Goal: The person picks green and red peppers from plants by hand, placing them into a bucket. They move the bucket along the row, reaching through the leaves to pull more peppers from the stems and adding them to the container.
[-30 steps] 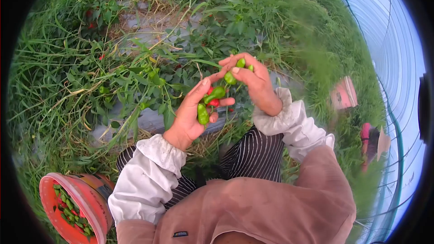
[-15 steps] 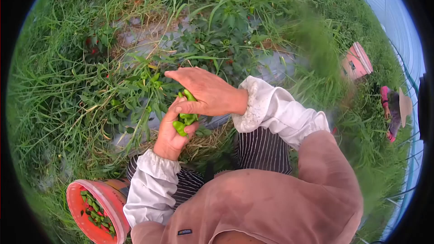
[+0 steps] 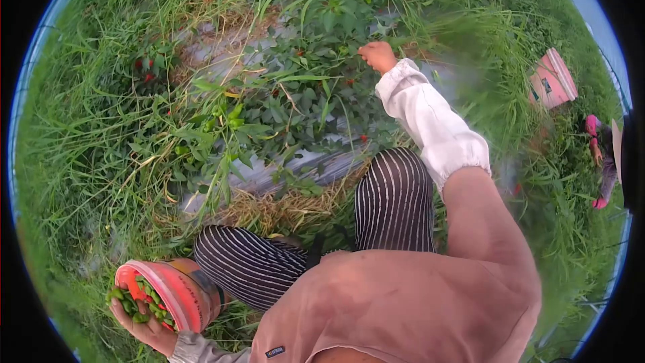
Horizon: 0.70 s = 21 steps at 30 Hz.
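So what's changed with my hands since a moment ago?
Your left hand, cupping glossy green peppers, moved down and left to the red plastic bucket. Your right hand left those peppers and reached forward into the leafy green plants; its grip is unclear. The bucket stayed beside your left knee.

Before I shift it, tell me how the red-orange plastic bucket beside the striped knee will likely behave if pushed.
The red-orange plastic bucket should keep its shape; its round rim looks stiff. Loose red and green peppers inside probably add some weight and may shift. On rough grass, it might tip.
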### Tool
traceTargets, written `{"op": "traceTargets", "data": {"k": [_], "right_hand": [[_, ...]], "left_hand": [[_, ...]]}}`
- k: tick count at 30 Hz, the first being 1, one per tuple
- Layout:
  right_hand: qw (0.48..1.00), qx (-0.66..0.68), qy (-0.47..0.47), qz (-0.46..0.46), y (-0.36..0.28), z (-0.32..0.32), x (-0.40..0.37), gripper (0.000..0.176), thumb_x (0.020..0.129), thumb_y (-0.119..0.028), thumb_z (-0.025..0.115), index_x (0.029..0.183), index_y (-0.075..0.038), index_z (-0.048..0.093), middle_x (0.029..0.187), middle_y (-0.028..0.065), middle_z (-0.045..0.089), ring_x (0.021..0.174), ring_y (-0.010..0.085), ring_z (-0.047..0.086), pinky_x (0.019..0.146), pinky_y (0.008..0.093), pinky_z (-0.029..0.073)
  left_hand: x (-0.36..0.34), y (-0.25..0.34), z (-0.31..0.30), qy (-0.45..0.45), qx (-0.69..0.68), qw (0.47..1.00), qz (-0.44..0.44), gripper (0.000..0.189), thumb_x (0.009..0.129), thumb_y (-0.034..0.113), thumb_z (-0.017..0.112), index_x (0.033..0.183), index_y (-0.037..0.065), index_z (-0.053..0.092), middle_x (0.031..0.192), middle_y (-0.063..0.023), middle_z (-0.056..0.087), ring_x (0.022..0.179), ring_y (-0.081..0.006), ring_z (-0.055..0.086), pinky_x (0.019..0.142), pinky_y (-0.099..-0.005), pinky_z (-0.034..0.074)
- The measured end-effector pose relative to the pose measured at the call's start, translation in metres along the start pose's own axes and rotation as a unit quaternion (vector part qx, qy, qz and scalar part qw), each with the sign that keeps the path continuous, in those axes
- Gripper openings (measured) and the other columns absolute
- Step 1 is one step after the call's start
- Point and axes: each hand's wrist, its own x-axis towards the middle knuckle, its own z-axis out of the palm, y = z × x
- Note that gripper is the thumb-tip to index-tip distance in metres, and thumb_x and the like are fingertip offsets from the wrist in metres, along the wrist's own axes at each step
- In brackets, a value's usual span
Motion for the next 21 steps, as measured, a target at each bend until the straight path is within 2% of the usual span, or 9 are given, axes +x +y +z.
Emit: {"op": "traceTargets", "data": {"k": [1,3,5,7,9,10,12,18,21], "right_hand": [[1.0,0.004,-0.004,0.002,0.011,0.006,0.02,0.027,0.082,-0.023,0.067,0.095,0.0,0.071,0.077,0.0094,0.069,0.068,0.0193,0.063,0.067,0.0316,0.053],[0.978,-0.173,0.051,-0.107,0.025,0.013,0.042,0.031,0.078,-0.024,0.069,0.101,-0.004,0.072,0.084,0.0124,0.072,0.077,0.0269,0.069,0.076,0.0353,0.053],[0.974,-0.209,0.028,-0.078,0.015,0.034,0.042,0.032,0.076,-0.03,0.071,0.099,-0.007,0.074,0.098,0.0156,0.071,0.087,0.0307,0.068,0.084,0.0364,0.051],[0.973,-0.229,0.03,-0.03,0.008,0.049,0.047,0.04,0.076,-0.035,0.073,0.105,-0.007,0.072,0.104,0.016,0.07,0.098,0.0326,0.066,0.09,0.0385,0.049],[0.983,-0.161,0.084,-0.015,-0.004,0.05,0.031,0.039,0.079,-0.034,0.071,0.108,-0.008,0.07,0.109,0.0176,0.068,0.102,0.0342,0.064,0.092,0.0388,0.048],[0.981,-0.149,0.122,-0.018,-0.006,0.05,0.031,0.038,0.079,-0.033,0.07,0.109,-0.008,0.07,0.109,0.0182,0.068,0.102,0.0348,0.064,0.092,0.0386,0.048],[0.981,-0.133,0.138,-0.026,0.001,0.045,0.039,0.033,0.079,-0.029,0.069,0.102,-0.005,0.072,0.102,0.0197,0.069,0.097,0.0371,0.065,0.088,0.0399,0.05],[0.987,-0.132,0.08,0.042,-0.01,0.024,0.023,0.025,0.078,-0.026,0.069,0.084,-0.002,0.071,0.077,0.0147,0.068,0.07,0.0252,0.064,0.065,0.0373,0.051],[0.944,0.278,-0.135,0.117,-0.02,0.002,0.01,0.016,0.08,-0.025,0.071,0.086,-0.013,0.062,0.075,0.0007,0.061,0.066,0.0106,0.055,0.054,0.0275,0.039]], "left_hand": [[0.009,0.002,-0.033,0.106,0.154,0.972,0.14,0.033,0.093,0.024,0.063,0.113,-0.001,0.055,0.095,-0.0111,0.066,0.075,-0.0121,0.062,0.05,-0.0215,0.05],[0.008,0.014,-0.07,0.184,0.355,0.913,0.081,0.046,0.092,0.03,0.063,0.123,-0.003,0.053,0.092,-0.0121,0.068,0.08,-0.016,0.065,0.059,-0.028,0.054],[0.052,-0.007,-0.182,0.08,0.636,0.764,-0.08,0.072,0.088,0.046,0.064,0.14,0.002,0.042,0.116,-0.0187,0.063,0.103,-0.0293,0.063,0.084,-0.0404,0.053],[0.024,-0.014,-0.149,0.111,0.828,0.536,-0.122,0.1,0.076,0.07,0.062,0.152,0.016,0.025,0.151,-0.0302,0.024,0.144,-0.0411,0.015,0.116,-0.0496,0.014],[0.035,-0.028,-0.167,0.131,0.859,0.495,0.036,0.089,0.08,0.059,0.066,0.148,0.011,0.035,0.145,-0.0296,0.037,0.138,-0.0397,0.03,0.114,-0.0485,0.021],[0.047,-0.026,-0.154,0.133,0.855,0.499,0.051,0.089,0.08,0.059,0.066,0.148,0.011,0.035,0.145,-0.0296,0.037,0.138,-0.0397,0.03,0.114,-0.0485,0.021],[0.064,-0.026,-0.127,-0.019,0.605,0.79,0.099,0.064,0.087,0.041,0.066,0.135,0.002,0.05,0.134,-0.0248,0.052,0.125,-0.0348,0.049,0.106,-0.0427,0.036],[0.01,-0.034,0.138,-0.183,0.352,0.909,0.13,0.03,0.092,0.011,0.064,0.118,-0.004,0.061,0.113,-0.0122,0.065,0.105,-0.0191,0.061,0.089,-0.0306,0.049],[-0.036,-0.045,0.236,-0.326,0.247,0.911,0.061,0.024,0.091,0.009,0.064,0.112,-0.004,0.063,0.105,-0.0111,0.068,0.096,-0.0175,0.065,0.082,-0.0293,0.052]]}}
